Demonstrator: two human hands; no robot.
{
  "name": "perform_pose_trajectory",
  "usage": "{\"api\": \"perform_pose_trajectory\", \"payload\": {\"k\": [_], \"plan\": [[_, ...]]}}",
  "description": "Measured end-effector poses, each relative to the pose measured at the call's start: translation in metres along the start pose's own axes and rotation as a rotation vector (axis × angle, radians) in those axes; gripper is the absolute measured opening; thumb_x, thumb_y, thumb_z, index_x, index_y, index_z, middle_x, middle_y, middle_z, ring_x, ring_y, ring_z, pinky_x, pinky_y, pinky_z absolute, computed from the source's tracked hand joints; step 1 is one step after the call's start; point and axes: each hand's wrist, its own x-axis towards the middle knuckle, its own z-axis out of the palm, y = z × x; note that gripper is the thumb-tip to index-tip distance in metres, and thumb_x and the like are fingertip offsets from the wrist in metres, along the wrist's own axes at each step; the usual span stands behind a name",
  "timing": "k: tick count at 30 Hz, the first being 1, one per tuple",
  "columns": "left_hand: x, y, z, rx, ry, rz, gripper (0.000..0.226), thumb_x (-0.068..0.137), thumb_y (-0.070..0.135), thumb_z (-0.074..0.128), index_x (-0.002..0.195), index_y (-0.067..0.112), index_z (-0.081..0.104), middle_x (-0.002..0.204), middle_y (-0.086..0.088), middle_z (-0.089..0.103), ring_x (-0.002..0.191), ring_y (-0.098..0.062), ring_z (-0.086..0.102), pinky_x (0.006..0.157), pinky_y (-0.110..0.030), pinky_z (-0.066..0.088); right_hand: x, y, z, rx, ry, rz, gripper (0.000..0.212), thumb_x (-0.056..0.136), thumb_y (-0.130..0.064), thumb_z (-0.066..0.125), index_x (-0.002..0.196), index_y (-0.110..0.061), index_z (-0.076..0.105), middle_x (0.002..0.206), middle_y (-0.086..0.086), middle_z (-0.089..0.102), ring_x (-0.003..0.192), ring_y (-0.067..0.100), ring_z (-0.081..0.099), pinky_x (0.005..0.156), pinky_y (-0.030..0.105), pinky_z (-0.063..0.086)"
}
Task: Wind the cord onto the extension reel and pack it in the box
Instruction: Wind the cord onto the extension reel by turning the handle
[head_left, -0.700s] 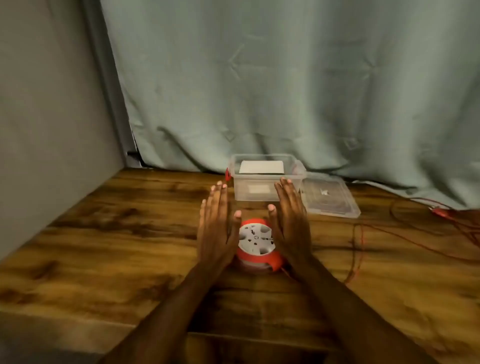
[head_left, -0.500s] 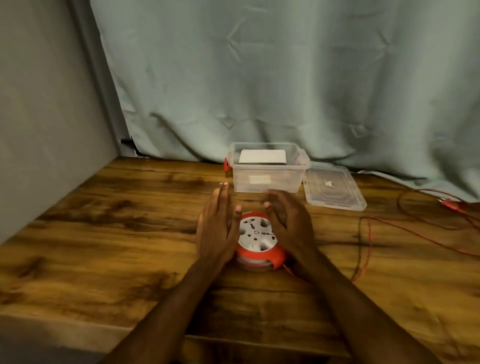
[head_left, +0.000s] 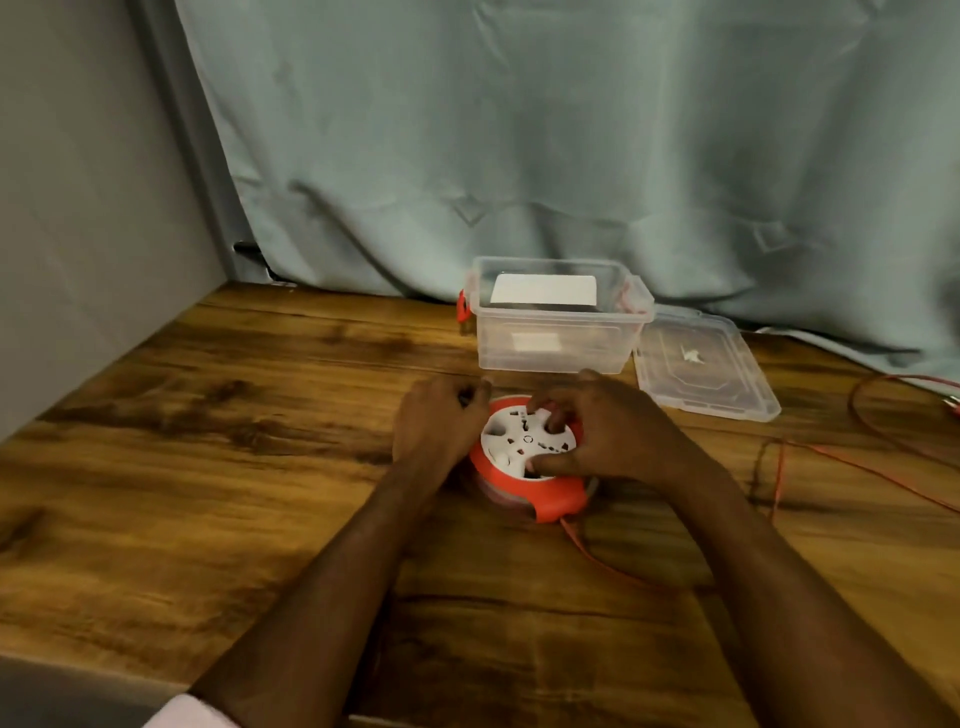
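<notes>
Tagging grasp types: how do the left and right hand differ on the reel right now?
The left hand sits against the reel's left edge, fingers curled into a fist; whether it grips anything is unclear. The right hand lies over the reel's white top face, fingertips curled into its recesses. The left stays off the face; the right covers its right part. Both are at the reel on the table.

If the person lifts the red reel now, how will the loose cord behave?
The cord looks thin and floppy, lying in loose curves, so it would probably trail and drag. The reel seems rigid plastic; being round, it may roll if set on edge.
</notes>
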Motion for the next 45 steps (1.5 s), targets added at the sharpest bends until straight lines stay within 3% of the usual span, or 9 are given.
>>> {"api": "perform_pose_trajectory", "payload": {"k": [6,12,17,20,24,29,33,38,45], "plan": [[0.029,-0.002,0.009,-0.175,-0.017,-0.049,0.026,0.090,0.042,0.059,0.106,0.027,0.074,0.108,0.005,0.075,0.096,-0.013,0.067,0.093,-0.038,0.053,0.029,0.020,0.015,0.093,0.125,0.106,0.049,0.059,-0.074,0.080,0.084,-0.036,0.063,0.089,-0.014,0.057,0.079,0.009,0.059,0.065,0.025,0.050],[0.040,-0.012,0.014,-0.275,-0.043,-0.007,0.034,0.088,0.045,0.064,0.111,0.022,0.073,0.105,0.005,0.074,0.090,-0.008,0.066,0.083,-0.031,0.055,0.044,0.018,0.046,0.176,0.344,0.312,0.053,0.061,-0.075,0.078,0.062,-0.031,0.049,0.094,-0.004,0.064,0.089,0.015,0.061,0.077,0.033,0.055],[0.042,-0.012,0.018,-0.338,-0.071,-0.003,0.043,0.083,0.056,0.061,0.113,0.028,0.073,0.101,0.010,0.075,0.087,-0.004,0.069,0.079,-0.031,0.059,0.046,0.010,0.049,0.174,0.493,0.330,0.056,0.069,-0.071,0.078,0.049,-0.026,0.052,0.075,-0.004,0.071,0.069,0.007,0.057,0.079,0.030,0.049],[0.040,-0.010,0.018,-0.380,-0.065,-0.002,0.033,0.086,0.047,0.064,0.111,0.029,0.074,0.100,0.011,0.076,0.087,-0.003,0.069,0.080,-0.032,0.059,0.040,0.003,0.056,0.150,0.553,0.240,0.050,0.079,-0.056,0.079,0.053,-0.020,0.058,0.088,-0.004,0.081,0.072,0.011,0.065,0.083,0.033,0.053],[0.040,-0.009,0.017,-0.451,-0.098,0.006,0.021,0.091,0.029,0.064,0.109,0.026,0.074,0.103,0.009,0.074,0.087,-0.001,0.068,0.082,-0.029,0.058,0.030,0.004,0.055,0.087,0.620,0.042,0.019,0.081,-0.041,0.073,0.084,-0.022,0.072,0.069,-0.006,0.067,0.081,0.018,0.060,0.078,0.035,0.046],[0.038,-0.011,0.019,-0.531,-0.117,0.009,0.021,0.094,0.024,0.062,0.111,0.020,0.075,0.105,0.003,0.075,0.094,-0.010,0.070,0.087,-0.038,0.058,0.018,0.017,0.042,0.245,0.421,0.007,0.050,0.073,-0.039,0.074,0.120,-0.027,0.063,0.105,-0.038,0.052,0.105,0.001,0.043,0.089,0.043,0.048],[0.038,-0.011,0.021,-0.584,-0.070,-0.014,0.021,0.094,0.021,0.062,0.110,0.016,0.075,0.104,0.002,0.075,0.094,-0.011,0.070,0.087,-0.038,0.058,0.022,0.026,0.041,0.292,0.299,0.028,0.072,0.066,-0.049,0.061,0.134,-0.026,0.056,0.112,-0.020,0.063,0.115,0.011,0.045,0.092,0.042,0.050],[0.039,-0.010,0.024,-0.588,-0.039,-0.035,0.022,0.095,0.023,0.060,0.110,0.015,0.075,0.104,0.002,0.075,0.093,-0.012,0.070,0.085,-0.039,0.059,0.029,0.028,0.048,0.362,0.293,0.019,0.070,0.062,-0.050,0.064,0.129,-0.028,0.058,0.108,-0.013,0.065,0.112,0.014,0.046,0.084,0.030,0.046],[0.037,-0.011,0.021,-0.558,0.012,0.026,0.019,0.094,0.019,0.061,0.106,0.015,0.076,0.098,0.003,0.076,0.088,-0.007,0.069,0.081,-0.030,0.058,0.029,0.020,0.048,0.397,0.381,0.114,0.042,0.064,-0.055,0.081,0.094,-0.037,0.057,0.094,-0.010,0.064,0.096,0.002,0.054,0.072,0.022,0.044]]}}
